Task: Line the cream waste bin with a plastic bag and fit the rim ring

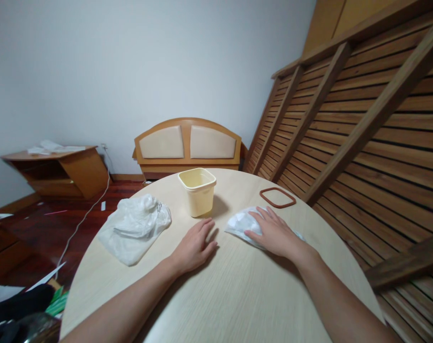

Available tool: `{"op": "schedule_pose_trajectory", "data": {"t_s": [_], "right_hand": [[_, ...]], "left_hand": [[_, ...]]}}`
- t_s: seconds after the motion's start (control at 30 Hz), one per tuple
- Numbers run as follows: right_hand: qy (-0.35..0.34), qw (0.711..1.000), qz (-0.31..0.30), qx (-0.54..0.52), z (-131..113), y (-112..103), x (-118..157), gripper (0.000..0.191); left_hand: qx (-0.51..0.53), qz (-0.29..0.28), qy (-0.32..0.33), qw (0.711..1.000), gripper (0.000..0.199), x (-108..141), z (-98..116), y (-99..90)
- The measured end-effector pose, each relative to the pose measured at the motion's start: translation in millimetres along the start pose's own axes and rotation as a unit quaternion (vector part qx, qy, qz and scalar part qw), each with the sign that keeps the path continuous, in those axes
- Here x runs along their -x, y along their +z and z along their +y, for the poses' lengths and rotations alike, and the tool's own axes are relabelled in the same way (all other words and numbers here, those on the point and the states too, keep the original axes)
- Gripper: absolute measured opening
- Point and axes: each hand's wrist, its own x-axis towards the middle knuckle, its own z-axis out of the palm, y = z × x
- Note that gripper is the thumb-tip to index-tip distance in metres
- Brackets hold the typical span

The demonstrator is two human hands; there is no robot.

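My left hand (196,245) lies on the pale round table, its fingers stretched out with nothing in them. Just beyond its fingertips stands a cream-yellow plastic bin (199,200), upright, its inside only partly visible. My right hand (271,231) rests with spread fingers on top of a flattened white bundle (243,224), which looks like a folded plastic bag; the hand covers much of it. Behind the right hand, a brown rounded-square ring (277,206) lies flat on the table. A crumpled white plastic bag (137,226) sits left of the bin.
The round table (216,295) has a curved edge all around. Wooden slatted panels (373,128) lean close on the right. Behind stands a headboard (187,123) against the wall. A low cabinet (76,171) and a white cable (85,215) are on the left.
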Motion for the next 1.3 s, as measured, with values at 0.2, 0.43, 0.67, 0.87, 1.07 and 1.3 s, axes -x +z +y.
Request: {"op": "schedule_pose_trajectory", "data": {"t_s": [0.2,0.43,0.67,0.87,1.07,1.3], "right_hand": [[0.187,0.981,-0.005,0.048,42,-3,-3,0.061],[0.340,0.939,0.023,0.049,82,-1,-13,0.066],[0.311,0.946,0.074,0.047,78,14,-21,0.066],[0.284,0.952,0.101,0.058,79,28,-32,0.066],[0.274,0.950,0.126,0.085,76,30,-38,0.062],[0.278,0.942,0.158,0.097,66,27,-36,0.060]], "left_hand": [[-0.018,-0.028,0.037,0.999,0.035,-1,0,-0.2],[-0.040,-0.024,0.029,0.999,0.033,-1,4,4.0],[-0.047,-0.035,0.042,0.997,0.035,0,-1,4.8],[-0.046,-0.031,0.038,0.998,0.035,1,0,5.8],[-0.049,-0.033,0.037,0.998,0.034,1,2,4.1],[-0.053,-0.045,0.024,0.997,0.036,1,5,1.5]]}}
